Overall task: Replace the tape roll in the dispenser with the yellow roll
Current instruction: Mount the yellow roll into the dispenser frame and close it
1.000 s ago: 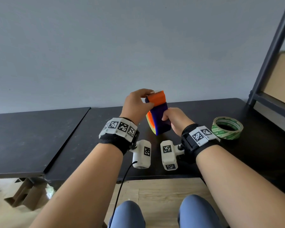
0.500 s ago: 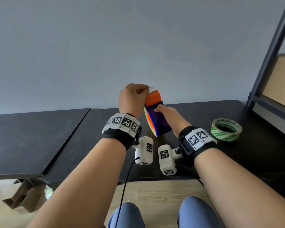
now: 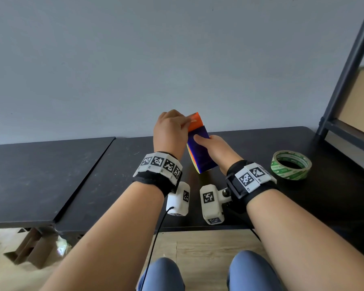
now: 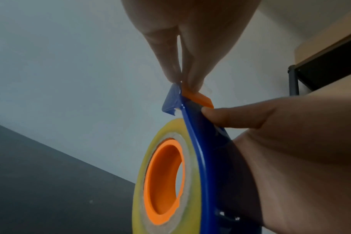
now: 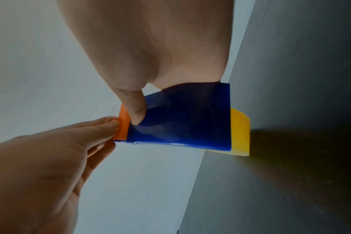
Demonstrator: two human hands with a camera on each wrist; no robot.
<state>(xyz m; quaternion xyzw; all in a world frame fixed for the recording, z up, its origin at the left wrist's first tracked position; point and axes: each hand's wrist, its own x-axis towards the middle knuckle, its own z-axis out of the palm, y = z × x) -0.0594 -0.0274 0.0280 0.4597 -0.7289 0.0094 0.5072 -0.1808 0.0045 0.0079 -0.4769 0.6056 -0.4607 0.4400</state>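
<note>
Dispenser [image 3: 200, 152] stood upright mid-frame, yellow roll [image 4: 150, 182] loaded, right hand [image 3: 215, 149] gripping its body, left hand [image 3: 170, 131] pinching the tape end at the orange cutter [image 3: 194, 122] up top.

The head view looks forward and down from above both forearms onto the dark table [image 3: 51, 175] and grey wall. The left wrist view looks up along the left hand [image 4: 190, 47], very close to the dispenser [image 4: 202, 158]. The right wrist view looks along the right hand [image 5: 150, 47], equally close. All three share the dispenser, both hands, table and wall.
</note>
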